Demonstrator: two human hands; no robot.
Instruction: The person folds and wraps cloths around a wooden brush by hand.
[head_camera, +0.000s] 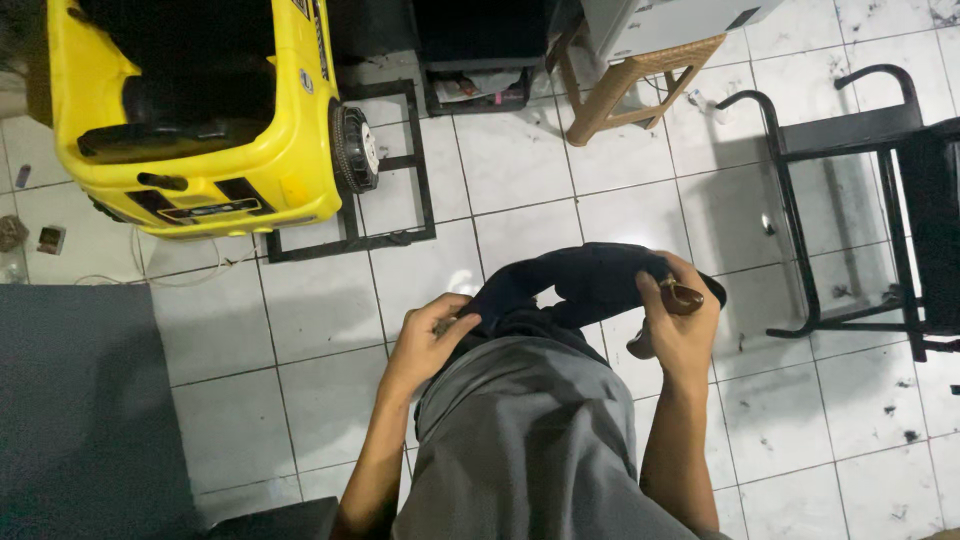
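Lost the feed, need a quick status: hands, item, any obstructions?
Left hand and right hand each pinch an end of the dark garment. Held above lap. Nothing between hands.

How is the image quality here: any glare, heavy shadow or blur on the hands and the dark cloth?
Head view: the white floor tiles are bright but not glaring; the dark cloth is underexposed, its folds barely readable; left hand and right hand are slightly soft, with no strong motion blur; the lower-left corner lies in deep shadow; the yellow toy car is sharp.
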